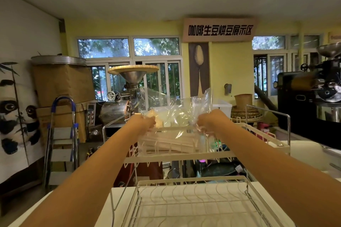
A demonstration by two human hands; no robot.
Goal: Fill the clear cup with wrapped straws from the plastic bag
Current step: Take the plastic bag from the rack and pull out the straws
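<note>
A clear plastic bag (175, 116) hangs between my two hands above the upper shelf of a white wire rack (177, 157). Pale wrapped straws (169, 143) lie bundled in the bag's lower part. My left hand (147, 122) pinches the bag's left edge. My right hand (204, 124) pinches its right edge, and the crumpled top of the bag rises above both. Both arms reach far forward. No clear cup shows in this view.
The rack's lower wire tray (193, 201) sits on a white counter (118, 201) close to me. A coffee roaster (118, 108) stands behind the rack, another black machine (310, 101) at right. A step ladder (61, 140) and cardboard boxes (62, 84) stand at left.
</note>
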